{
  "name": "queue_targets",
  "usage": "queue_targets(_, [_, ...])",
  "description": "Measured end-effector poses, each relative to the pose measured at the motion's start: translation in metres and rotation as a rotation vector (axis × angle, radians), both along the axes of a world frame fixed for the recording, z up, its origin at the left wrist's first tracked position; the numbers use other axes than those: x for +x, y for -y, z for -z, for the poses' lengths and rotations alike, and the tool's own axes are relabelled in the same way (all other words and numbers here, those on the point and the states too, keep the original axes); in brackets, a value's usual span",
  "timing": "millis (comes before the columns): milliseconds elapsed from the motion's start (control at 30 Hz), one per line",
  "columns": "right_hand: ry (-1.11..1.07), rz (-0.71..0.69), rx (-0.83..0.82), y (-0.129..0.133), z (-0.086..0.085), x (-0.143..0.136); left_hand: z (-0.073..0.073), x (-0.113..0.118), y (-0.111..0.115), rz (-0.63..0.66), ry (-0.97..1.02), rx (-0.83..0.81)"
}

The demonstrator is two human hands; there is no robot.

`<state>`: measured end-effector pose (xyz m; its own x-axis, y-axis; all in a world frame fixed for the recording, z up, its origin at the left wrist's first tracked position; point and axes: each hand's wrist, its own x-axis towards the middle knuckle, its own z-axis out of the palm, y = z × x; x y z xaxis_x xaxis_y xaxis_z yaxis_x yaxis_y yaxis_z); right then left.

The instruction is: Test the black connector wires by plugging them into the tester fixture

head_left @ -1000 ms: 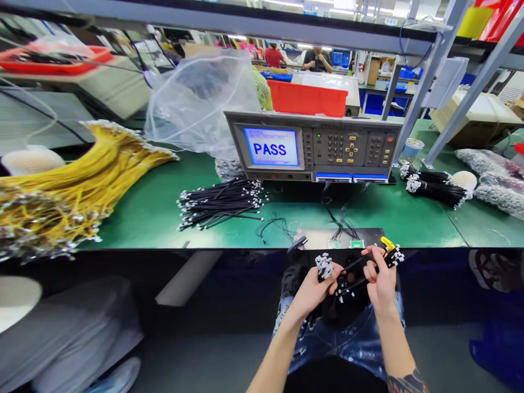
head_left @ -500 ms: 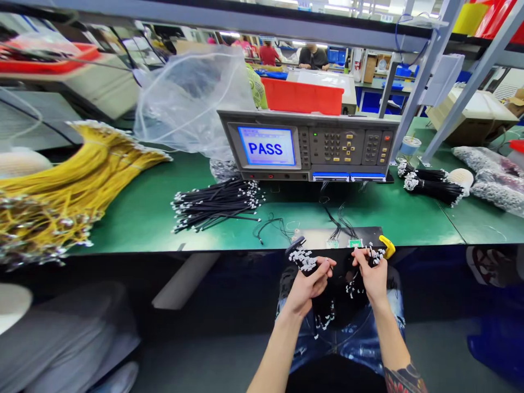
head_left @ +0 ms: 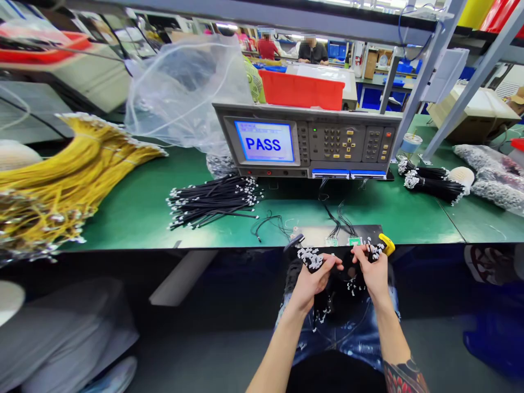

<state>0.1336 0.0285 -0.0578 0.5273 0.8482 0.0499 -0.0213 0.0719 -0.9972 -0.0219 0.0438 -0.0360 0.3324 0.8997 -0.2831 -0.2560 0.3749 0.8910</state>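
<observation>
My left hand [head_left: 314, 278] is closed round a bundle of black cables with white connectors [head_left: 310, 258], the connectors sticking out past the thumb. My right hand [head_left: 371, 272] is closed as well, holding another bunch of cables whose white connectors [head_left: 374, 250] show above the fingers. Its pinched fingertips are close to a green circuit board [head_left: 354, 240] at the table edge. Black wires run from that board and a paler board [head_left: 332, 242] to a cable tester [head_left: 305, 139], whose screen reads PASS. More connectors hang below both hands.
A pile of black cables [head_left: 213, 201] and a large bundle of yellow cables [head_left: 85, 169] lie on the green table [head_left: 135, 218] to the left. Black cable bundles [head_left: 436, 184] lie right. A yellow clamp handle [head_left: 386, 244] and a dark clamp handle [head_left: 295, 243] flank the boards.
My left hand has moved slightly right and up, closer to my right hand, with its cables. My right hand stays near the green board. The camera view has shifted a little.
</observation>
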Motion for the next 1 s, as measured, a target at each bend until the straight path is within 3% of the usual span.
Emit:
queue_targets(133, [-0.02,0.002,-0.006,-0.002,0.004,0.001,0.001,0.003,-0.003,-0.045,-0.019,0.036])
queue_targets(333, [-0.049,0.033,0.007,-0.001,0.009,-0.003,-0.002,0.011,-0.009,-0.215,-0.102,0.045])
queue_targets(767, [-0.023,0.007,0.033,-0.001,0.008,-0.001,0.015,0.026,-0.01,-0.425,-0.189,0.157])
queue_targets(1000, [-0.06,0.003,0.029,0.0,0.008,-0.004,0.013,0.027,-0.01,-0.431,-0.21,0.179])
